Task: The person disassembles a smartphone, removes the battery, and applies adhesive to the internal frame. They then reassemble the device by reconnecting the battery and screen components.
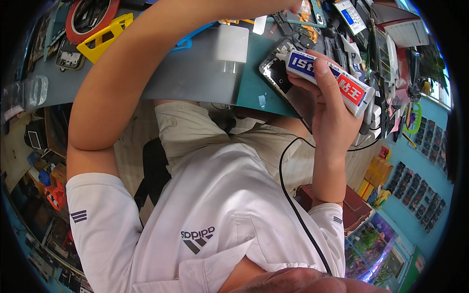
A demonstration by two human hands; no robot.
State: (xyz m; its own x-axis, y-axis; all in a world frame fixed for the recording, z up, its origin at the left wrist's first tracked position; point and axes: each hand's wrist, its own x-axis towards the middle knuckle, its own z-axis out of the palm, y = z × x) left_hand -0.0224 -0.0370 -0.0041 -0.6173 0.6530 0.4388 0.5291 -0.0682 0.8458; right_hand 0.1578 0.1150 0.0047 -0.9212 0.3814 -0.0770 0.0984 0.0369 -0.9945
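Observation:
My right hand (332, 105) is closed around a white glue tube (325, 80) with blue and red print, thumb on top and fingers beneath. The tube's narrow nozzle points left, over the upper end of a dark opened phone (274, 73). That phone lies slanted on a green mat (251, 78), partly covered by my hand and the tube. Whether the nozzle touches it, I cannot tell. My left arm reaches across the bench, and only a bit of my left hand (288, 5) shows at the top edge, near loose phone parts (293, 27). Its fingers are cut off from view.
A white square block (232, 44) sits left of the mat. Farther left are a yellow plastic holder (105, 38) and a red ring (73, 36). Tools and parts crowd the bench's right side. A black cable (288, 190) hangs down beside my right arm.

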